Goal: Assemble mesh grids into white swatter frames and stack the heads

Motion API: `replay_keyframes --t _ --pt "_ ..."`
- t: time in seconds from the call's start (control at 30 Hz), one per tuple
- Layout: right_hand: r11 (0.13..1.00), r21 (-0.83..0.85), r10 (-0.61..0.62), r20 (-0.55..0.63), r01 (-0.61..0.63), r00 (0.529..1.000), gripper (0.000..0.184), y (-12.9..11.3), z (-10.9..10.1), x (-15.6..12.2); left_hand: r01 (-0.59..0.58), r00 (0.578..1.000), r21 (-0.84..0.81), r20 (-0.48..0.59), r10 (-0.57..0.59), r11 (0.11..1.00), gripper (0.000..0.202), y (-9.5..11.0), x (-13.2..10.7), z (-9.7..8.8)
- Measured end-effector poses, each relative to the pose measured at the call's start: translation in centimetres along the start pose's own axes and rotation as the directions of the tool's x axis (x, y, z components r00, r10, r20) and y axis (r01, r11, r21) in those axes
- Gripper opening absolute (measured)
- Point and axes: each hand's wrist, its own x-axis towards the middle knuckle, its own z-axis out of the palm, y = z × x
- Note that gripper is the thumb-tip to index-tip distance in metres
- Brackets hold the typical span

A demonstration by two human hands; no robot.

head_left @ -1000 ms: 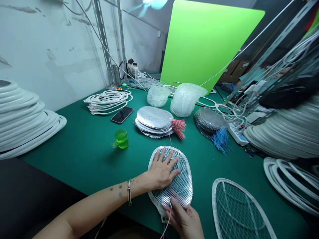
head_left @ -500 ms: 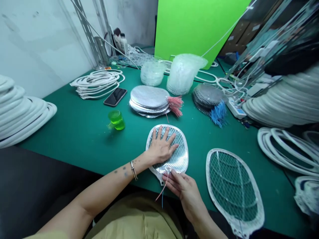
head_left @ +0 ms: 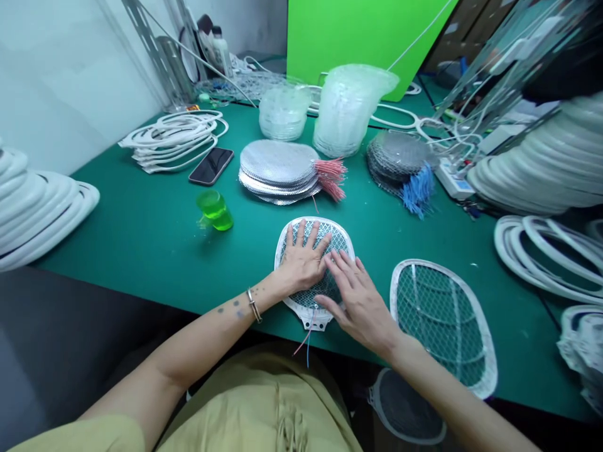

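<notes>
Head view: left hand [head_left: 301,263], right hand [head_left: 358,307] flat, fingers spread on mesh swatter frame [head_left: 315,235], long axis pointing straight ahead.

White plastic racket frame [head_left: 313,320], smooth, slight sheen; its metal mesh [head_left: 325,235] looks rough, dull silver. Stacked silver mesh sheets [head_left: 276,162] more reflective, foil-like. Table mat [head_left: 141,251] smooth, matt green. Phone [head_left: 211,166] glossy glass front. Clear plastic nest of mesh-like covers [head_left: 348,110] shiny. Green cup [head_left: 215,210] glossy, translucent plastic. Khaki cloth top [head_left: 264,402] matt, creased.
</notes>
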Motion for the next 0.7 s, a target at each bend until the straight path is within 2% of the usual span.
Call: replay_keyframes --t 0.07,0.13,0.23,0.3,0.37,0.43,0.47,0.5,0.53,0.57,0.6,0.63,0.7 --pt "0.983 -0.103 -0.146 0.089 0.155 0.985 0.092 0.9 1.3 1.2 -0.022 1.0 0.001 0.007 0.022 1.0 0.059 -0.1 -0.1 0.1" --pt "0.968 -0.135 -0.19 0.168 0.213 0.967 0.103 1.7 2.3 1.7 -0.037 0.999 -0.019 0.002 0.037 0.999 0.061 -0.3 -0.1 0.3" --pt "0.964 -0.155 -0.177 0.234 0.216 0.956 0.104 2.4 3.1 1.7 0.003 0.999 -0.126 -0.032 -0.007 0.992 0.06 -0.5 0.4 0.7" --pt "0.963 -0.167 -0.16 0.285 0.214 0.945 0.104 2.6 3.0 1.7 0.059 0.994 -0.274 -0.068 -0.08 0.96 0.058 -0.7 0.9 0.3" --pt "0.957 -0.171 -0.159 0.358 0.232 0.92 0.098 2.6 2.8 1.8 0.098 0.974 -0.452 -0.139 -0.178 0.887 0.052 -1.0 0.6 -0.8" --pt "0.955 -0.17 -0.155 0.415 0.244 0.897 0.089 2.5 2.6 2.1 0.026 0.942 -0.578 -0.259 -0.214 0.816 0.042 -1.4 -0.8 -2.8" --pt "0.956 -0.168 -0.15 0.429 0.242 0.891 0.086 2.5 2.5 2.2 -0.064 0.932 -0.597 -0.323 -0.166 0.8 0.035 -1.6 -2.1 -3.8" --pt "0.957 -0.164 -0.147 0.436 0.24 0.888 0.085 2.5 2.4 2.3 -0.191 0.925 -0.579 -0.377 -0.053 0.793 0.029 -1.8 -3.7 -4.8" --pt "0.958 -0.159 -0.149 0.438 0.239 0.887 0.084 2.5 2.4 2.4 -0.344 0.909 -0.531 -0.395 0.132 0.774 0.024 -2.0 -5.4 -5.6" --pt "0.958 -0.155 -0.154 0.436 0.243 0.887 0.083 2.5 2.4 2.4 -0.474 0.871 -0.463 -0.372 0.321 0.749 0.022 -2.1 -7.2 -6.0" --pt "0.957 -0.153 -0.161 0.43 0.247 0.888 0.082 2.5 2.4 2.4 -0.568 0.819 -0.376 -0.348 0.457 0.732 0.023 -2.1 -8.8 -6.2" --pt "0.956 -0.152 -0.168 0.424 0.252 0.89 0.08 2.5 2.4 2.4 -0.633 0.771 -0.294 -0.316 0.552 0.716 0.024 -2.1 -10.2 -6.1" --pt "0.956 -0.15 -0.17 0.419 0.253 0.892 0.079 2.5 2.4 2.3 -0.697 0.712 -0.161 -0.277 0.646 0.699 0.026 -1.9 -12.1 -5.3"
